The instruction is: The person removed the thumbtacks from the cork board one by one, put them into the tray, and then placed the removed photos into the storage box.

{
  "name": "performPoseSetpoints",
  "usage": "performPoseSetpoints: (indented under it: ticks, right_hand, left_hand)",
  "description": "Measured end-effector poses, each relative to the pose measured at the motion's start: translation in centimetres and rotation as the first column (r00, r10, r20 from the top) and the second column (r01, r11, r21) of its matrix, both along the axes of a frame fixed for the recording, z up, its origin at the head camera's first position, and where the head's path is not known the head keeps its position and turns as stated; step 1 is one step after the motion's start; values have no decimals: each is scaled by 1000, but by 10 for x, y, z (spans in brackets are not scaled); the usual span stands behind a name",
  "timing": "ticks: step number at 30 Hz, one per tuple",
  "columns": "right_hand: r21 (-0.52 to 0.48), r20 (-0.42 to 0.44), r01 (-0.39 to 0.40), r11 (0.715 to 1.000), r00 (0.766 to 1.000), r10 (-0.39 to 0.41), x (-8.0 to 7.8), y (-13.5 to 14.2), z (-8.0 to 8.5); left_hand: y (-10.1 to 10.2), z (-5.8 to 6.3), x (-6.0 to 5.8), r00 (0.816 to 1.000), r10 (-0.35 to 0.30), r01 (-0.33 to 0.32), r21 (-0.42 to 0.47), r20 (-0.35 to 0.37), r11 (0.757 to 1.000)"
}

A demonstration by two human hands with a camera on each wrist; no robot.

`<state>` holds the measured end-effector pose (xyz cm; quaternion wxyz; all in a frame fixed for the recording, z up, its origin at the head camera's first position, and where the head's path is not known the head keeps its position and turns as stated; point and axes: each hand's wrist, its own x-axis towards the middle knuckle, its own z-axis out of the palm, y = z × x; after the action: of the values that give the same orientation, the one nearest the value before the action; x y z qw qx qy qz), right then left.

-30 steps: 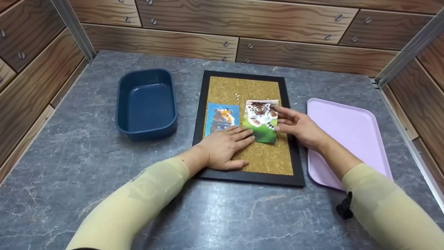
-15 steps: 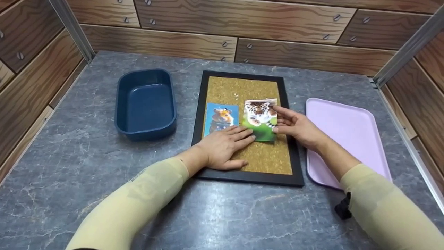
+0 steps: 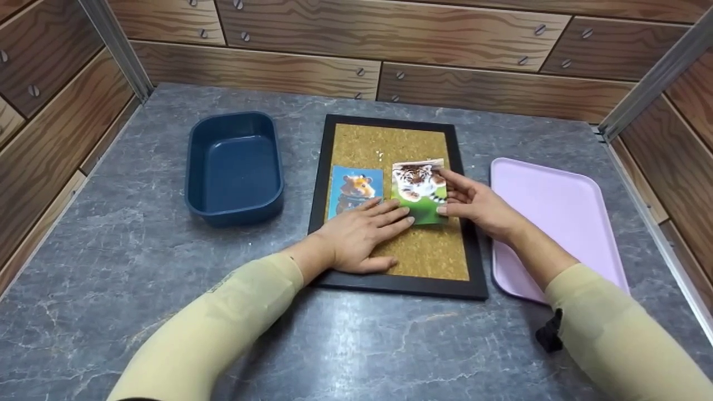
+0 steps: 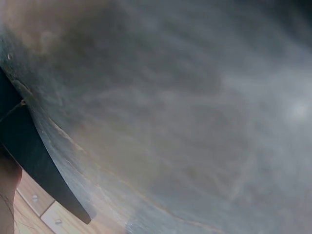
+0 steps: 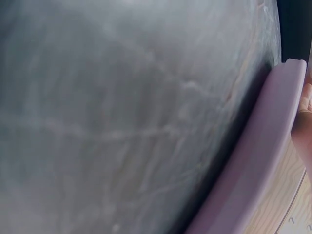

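Note:
A tiger picture card (image 3: 419, 186) lies over the right part of a cork board (image 3: 429, 256) with a black frame. My right hand (image 3: 484, 209) pinches its right edge, thumb low and index finger near the top corner. To its left is a hamster picture card (image 3: 356, 189) on a blue ground. My left hand (image 3: 365, 236) rests flat on the cork, covering the lower part of the hamster card, fingertips at the tiger card's lower left edge. In the right wrist view only a part of my right hand (image 5: 306, 102) shows.
A dark blue bin (image 3: 237, 172) stands left of the board. On the right lies a lilac tray (image 3: 557, 217), partly under my right forearm. Small white specks (image 3: 380, 156) dot the cork. Wood-print walls (image 3: 312, 72) bound the grey marbled table (image 3: 345, 345).
The tiger card has shifted up slightly and its bottom edge sits more level. My left fingertips have moved a little to the right against it; both hands are otherwise nearly still.

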<state>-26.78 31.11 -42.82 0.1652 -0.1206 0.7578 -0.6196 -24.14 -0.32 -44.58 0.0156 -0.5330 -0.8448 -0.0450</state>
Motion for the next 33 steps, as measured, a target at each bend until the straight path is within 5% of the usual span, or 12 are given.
performPoseSetpoints:
  ticks: [22, 33]
  right_hand:
    - [38, -35, 34, 999, 999, -32, 4, -2, 0]
    - [40, -50, 41, 998, 998, -39, 4, -2, 2]
  left_hand:
    - [-2, -1, 3, 992, 5, -9, -25, -123, 1000]
    - [-2, 12, 12, 973, -6, -7, -54, -232, 999]
